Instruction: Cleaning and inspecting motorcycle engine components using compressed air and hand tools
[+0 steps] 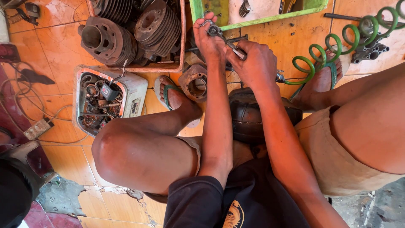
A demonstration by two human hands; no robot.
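Observation:
My left hand [208, 41] grips the round end of a small metal connecting rod [215, 30], with the fingers curled around it. My right hand [253, 63] is closed around a slim air tool [236, 50] whose tip meets the rod. A green coiled air hose [337, 42] runs from the tool's rear off to the upper right. Both hands work above a rusty engine cylinder [195, 84] standing on the orange tiled floor between my feet in green sandals.
A crate [182, 46] of finned engine cylinders sits at top left, with a white box [137, 86] of small parts below it. A green tray [257, 19] holds tools at the top. A dark round stool [249, 116] is under me. Cables and a power strip [39, 128] lie left.

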